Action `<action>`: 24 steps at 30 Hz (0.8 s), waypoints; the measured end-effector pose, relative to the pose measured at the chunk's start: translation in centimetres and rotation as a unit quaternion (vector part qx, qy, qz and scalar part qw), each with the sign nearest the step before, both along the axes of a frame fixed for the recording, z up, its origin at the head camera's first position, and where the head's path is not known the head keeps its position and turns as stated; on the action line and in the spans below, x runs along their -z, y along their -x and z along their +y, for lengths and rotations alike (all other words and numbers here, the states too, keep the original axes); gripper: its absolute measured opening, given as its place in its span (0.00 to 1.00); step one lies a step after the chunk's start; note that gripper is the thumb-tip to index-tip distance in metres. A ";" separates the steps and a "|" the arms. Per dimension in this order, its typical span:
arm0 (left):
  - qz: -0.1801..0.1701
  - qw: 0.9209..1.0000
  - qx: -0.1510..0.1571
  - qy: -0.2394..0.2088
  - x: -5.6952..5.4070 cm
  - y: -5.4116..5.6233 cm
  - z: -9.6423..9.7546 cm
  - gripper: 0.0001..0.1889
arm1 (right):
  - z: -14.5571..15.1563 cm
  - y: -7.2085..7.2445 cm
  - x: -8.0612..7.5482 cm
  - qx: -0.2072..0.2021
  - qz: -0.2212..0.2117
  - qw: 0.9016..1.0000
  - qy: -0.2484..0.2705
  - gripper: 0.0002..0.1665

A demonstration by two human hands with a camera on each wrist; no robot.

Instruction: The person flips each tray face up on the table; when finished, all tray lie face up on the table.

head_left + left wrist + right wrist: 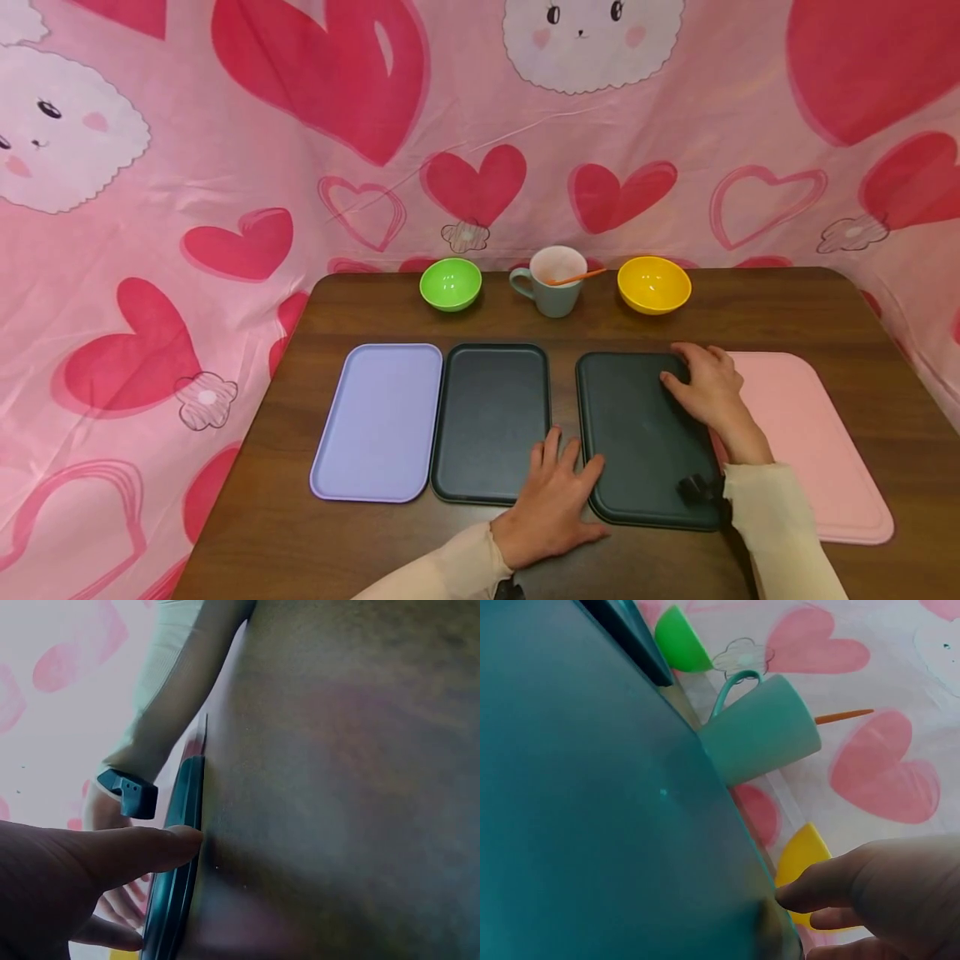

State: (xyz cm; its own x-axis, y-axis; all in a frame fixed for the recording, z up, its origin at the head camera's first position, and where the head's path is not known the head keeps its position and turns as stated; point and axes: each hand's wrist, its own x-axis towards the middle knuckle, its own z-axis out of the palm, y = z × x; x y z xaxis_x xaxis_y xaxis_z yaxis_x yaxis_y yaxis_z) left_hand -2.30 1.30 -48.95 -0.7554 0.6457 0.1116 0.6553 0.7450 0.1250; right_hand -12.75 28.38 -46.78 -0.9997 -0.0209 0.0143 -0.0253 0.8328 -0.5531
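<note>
Four flat rectangular trays lie in a row in the head view: a lilac tray (378,425), a dark tray (491,425), a second dark green tray (637,442) and a pink tray (806,450). My left hand (551,500) is spread by the near left edge of the dark green tray, its thumb tip close to that edge in the left wrist view. At the tray's far right corner is my right hand (705,387), thumb over the tray and fingers at the rim, next to the pink tray. Whether its fingertips press the rim is hidden.
Along the back of the wooden table (360,308) stand a green bowl (450,285), a grey-green mug (555,296) holding an orange stick (581,277), and a yellow bowl (654,286). A pink heart-patterned cloth (480,108) hangs behind.
</note>
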 end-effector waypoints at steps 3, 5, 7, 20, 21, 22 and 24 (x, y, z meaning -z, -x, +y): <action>0.000 1.000 -0.006 0.005 0.0 0.0 0.3 0.45 | 0.1 0.0 0.1 -0.005 -0.015 1.000 -0.009 0.31; 0.000 1.000 -0.010 0.010 0.0 0.0 0.4 0.46 | 0.1 0.0 0.2 -0.007 -0.027 0.999 -0.016 0.31; 0.001 1.000 -0.012 0.017 -0.1 0.0 0.6 0.47 | 0.1 0.0 0.2 -0.008 -0.035 0.999 -0.022 0.31; 0.023 0.998 -0.036 0.053 -0.4 0.1 1.7 0.49 | -0.3 -0.3 0.0 -0.011 -0.013 0.999 -0.042 0.26; 0.024 0.998 -0.034 0.052 -0.4 0.2 1.7 0.49 | -0.3 -0.3 0.0 -0.011 -0.011 0.999 -0.043 0.26; 0.023 0.998 -0.032 0.049 -0.4 0.3 1.7 0.49 | -0.3 -0.3 0.1 -0.010 -0.009 0.999 -0.045 0.25; 0.027 0.998 -0.026 0.044 -0.4 0.5 1.6 0.50 | -0.4 -0.3 0.1 -0.011 -0.005 0.999 -0.049 0.25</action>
